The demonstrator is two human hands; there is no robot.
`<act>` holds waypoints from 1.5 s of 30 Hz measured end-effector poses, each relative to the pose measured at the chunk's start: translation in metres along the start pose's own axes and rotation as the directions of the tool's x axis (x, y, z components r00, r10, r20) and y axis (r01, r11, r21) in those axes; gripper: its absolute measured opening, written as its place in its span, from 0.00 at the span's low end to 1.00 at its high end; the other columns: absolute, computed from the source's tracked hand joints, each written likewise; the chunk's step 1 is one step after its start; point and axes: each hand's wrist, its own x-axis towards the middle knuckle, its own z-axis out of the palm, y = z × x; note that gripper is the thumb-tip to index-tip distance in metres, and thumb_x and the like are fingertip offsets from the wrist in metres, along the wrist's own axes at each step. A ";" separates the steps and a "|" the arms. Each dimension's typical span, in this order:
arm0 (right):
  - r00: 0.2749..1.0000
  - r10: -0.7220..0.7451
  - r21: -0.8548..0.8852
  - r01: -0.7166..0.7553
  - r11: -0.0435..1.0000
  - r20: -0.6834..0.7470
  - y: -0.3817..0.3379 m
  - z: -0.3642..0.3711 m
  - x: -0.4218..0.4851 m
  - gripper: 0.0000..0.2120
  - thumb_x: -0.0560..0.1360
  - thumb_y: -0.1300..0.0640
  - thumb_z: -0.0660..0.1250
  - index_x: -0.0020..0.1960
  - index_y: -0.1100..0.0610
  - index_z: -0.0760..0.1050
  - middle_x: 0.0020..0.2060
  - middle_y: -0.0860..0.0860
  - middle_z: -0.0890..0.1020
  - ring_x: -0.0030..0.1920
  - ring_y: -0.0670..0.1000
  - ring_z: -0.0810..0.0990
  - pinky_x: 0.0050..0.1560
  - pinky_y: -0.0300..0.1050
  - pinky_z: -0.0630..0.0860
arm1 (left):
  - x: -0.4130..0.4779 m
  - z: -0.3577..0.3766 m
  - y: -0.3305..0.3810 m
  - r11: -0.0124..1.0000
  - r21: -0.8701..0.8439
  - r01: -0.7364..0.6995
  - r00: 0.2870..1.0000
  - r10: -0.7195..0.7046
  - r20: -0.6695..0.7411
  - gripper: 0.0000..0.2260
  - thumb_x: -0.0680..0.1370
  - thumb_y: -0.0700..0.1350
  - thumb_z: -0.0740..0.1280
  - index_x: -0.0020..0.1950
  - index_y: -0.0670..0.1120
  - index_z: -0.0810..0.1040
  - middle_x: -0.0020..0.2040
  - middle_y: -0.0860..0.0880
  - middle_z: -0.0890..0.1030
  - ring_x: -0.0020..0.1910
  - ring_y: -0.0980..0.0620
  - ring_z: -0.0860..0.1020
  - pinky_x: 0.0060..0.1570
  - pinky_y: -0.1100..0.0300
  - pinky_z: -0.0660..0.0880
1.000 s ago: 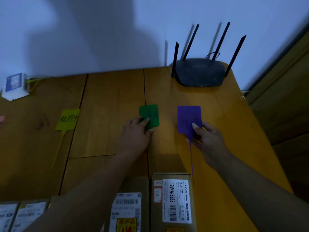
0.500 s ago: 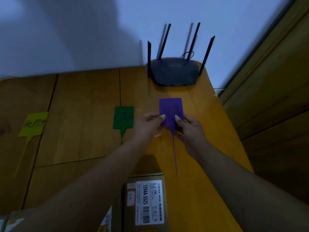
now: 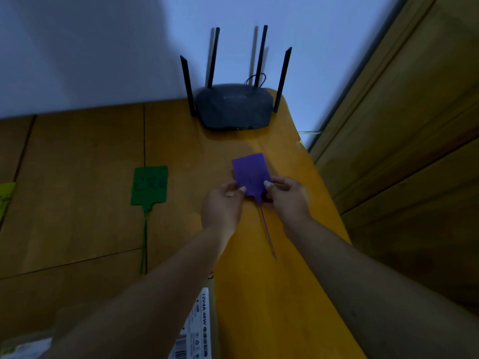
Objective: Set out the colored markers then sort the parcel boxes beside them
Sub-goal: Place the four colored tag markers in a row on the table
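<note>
A purple marker tag (image 3: 251,171) with a thin tail lies on the wooden table (image 3: 77,193) near its right edge. My left hand (image 3: 223,206) pinches its lower left corner and my right hand (image 3: 287,198) pinches its lower right corner. A green marker tag (image 3: 149,184) lies flat to the left, its tail pointing toward me. A sliver of a yellow-green tag (image 3: 5,200) shows at the left border. A parcel box (image 3: 199,325) with a white label sits at the near edge, partly hidden under my left forearm.
A black router (image 3: 233,106) with several upright antennas stands at the back against the wall. The table's right edge drops off beside a wooden door or cabinet (image 3: 414,151). Another labelled box (image 3: 28,348) shows at the bottom left corner.
My left hand left the green tag and joined my right hand on the purple tag. The view swung right, so the tags and boxes slid left in the frame.
</note>
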 end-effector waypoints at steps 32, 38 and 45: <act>0.921 -0.119 -0.088 0.162 0.983 0.371 0.009 0.045 -0.232 0.04 0.78 0.53 0.73 0.45 0.49 0.82 0.38 0.51 0.84 0.37 0.50 0.79 0.41 0.48 0.74 | -0.155 -0.176 -0.020 0.993 -0.111 0.033 0.981 -0.011 0.194 0.13 0.81 0.39 0.68 0.66 0.41 0.81 0.58 0.38 0.84 0.46 0.49 0.81 0.45 0.59 0.77; 0.947 -0.083 -0.140 0.132 0.981 0.311 0.021 0.034 -0.296 0.07 0.77 0.52 0.74 0.52 0.53 0.84 0.43 0.53 0.85 0.41 0.51 0.81 0.43 0.50 0.76 | -0.220 -0.205 -0.045 0.998 -0.061 0.016 0.965 0.000 0.262 0.10 0.81 0.46 0.70 0.62 0.49 0.82 0.59 0.45 0.85 0.58 0.49 0.82 0.60 0.50 0.78; 0.992 -0.053 -0.526 0.104 0.844 0.111 0.055 0.019 -0.298 0.32 0.73 0.43 0.76 0.73 0.51 0.74 0.66 0.59 0.76 0.68 0.60 0.74 0.65 0.58 0.76 | -0.213 -0.189 -0.060 0.910 0.313 -0.271 0.949 0.197 0.248 0.17 0.79 0.45 0.70 0.68 0.47 0.77 0.64 0.45 0.78 0.57 0.50 0.77 0.46 0.60 0.74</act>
